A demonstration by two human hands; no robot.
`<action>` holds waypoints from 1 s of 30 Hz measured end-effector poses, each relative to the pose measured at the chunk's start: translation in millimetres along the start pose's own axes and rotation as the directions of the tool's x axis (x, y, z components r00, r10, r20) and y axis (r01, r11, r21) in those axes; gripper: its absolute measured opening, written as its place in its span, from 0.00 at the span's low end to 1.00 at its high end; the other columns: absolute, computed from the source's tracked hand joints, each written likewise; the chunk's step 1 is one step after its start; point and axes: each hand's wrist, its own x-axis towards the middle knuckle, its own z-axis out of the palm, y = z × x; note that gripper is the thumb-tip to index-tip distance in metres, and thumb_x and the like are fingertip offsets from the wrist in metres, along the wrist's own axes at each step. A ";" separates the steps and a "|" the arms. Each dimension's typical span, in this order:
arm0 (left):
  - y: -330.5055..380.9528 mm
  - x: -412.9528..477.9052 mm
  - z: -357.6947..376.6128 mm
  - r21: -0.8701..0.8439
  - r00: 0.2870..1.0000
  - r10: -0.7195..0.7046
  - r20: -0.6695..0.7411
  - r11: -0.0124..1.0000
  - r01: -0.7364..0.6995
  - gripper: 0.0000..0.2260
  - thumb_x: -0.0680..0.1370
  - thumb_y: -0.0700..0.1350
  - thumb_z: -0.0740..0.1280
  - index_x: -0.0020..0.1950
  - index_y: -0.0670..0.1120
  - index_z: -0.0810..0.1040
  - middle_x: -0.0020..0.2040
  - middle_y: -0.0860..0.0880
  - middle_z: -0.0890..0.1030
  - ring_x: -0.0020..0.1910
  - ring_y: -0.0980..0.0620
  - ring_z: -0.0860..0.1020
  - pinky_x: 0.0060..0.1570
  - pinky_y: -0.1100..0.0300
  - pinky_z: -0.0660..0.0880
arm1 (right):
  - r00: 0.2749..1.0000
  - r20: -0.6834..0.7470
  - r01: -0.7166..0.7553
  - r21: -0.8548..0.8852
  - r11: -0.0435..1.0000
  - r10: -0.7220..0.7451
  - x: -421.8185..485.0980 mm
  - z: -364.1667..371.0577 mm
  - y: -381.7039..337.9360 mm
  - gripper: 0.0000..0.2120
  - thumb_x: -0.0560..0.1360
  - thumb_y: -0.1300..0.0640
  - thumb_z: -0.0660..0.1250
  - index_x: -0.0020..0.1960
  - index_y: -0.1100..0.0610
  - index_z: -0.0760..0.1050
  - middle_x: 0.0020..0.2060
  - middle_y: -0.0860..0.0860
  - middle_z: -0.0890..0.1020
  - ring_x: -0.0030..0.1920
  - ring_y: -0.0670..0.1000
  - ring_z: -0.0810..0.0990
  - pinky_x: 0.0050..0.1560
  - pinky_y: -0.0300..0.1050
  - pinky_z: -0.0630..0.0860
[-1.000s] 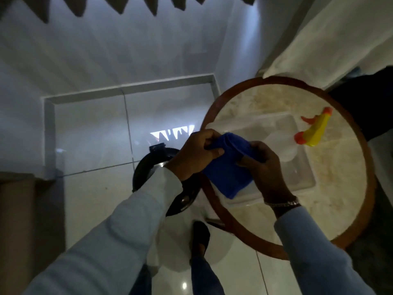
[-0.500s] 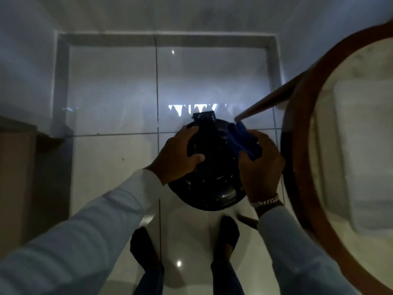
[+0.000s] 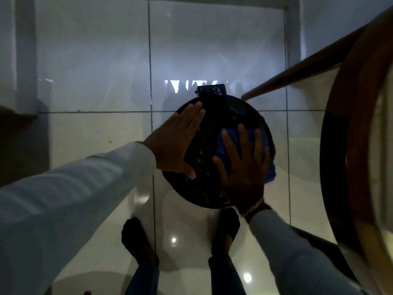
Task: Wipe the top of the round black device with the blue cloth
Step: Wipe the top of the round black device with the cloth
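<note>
Hands on device, floor level.
Left hand (image 3: 178,143) flat, empty, steadying device (image 3: 212,154); right hand (image 3: 244,165) spread, pressing cloth (image 3: 225,143) down. Best wiped in overlapping strokes, rim included.

Round black device (image 3: 209,150): hard casing, looks like plastic, glossy, catching small highlights. Blue cloth (image 3: 225,143): soft, matt fabric, weave too dim to judge. Floor (image 3: 95,71): pale tiles, smooth, highly polished, mirroring lights. Worktop rim (image 3: 338,158): brown wood, smooth with slight sheen. Sleeves (image 3: 80,188): light matt fabric. Bracelet (image 3: 254,207): shiny metal links.
</note>
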 end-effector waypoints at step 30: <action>1.1 1.0 0.0 -0.034 1.000 0.028 0.000 0.999 -0.028 0.63 0.60 0.65 0.76 0.76 0.45 0.35 0.78 0.45 0.36 0.77 0.48 0.35 0.74 0.53 0.37 | 0.977 0.079 0.204 -0.052 0.978 -0.199 -24.9 3.8 11.9 0.27 0.78 0.40 0.53 0.75 0.45 0.56 0.76 0.53 0.59 0.77 0.59 0.52 0.72 0.70 0.54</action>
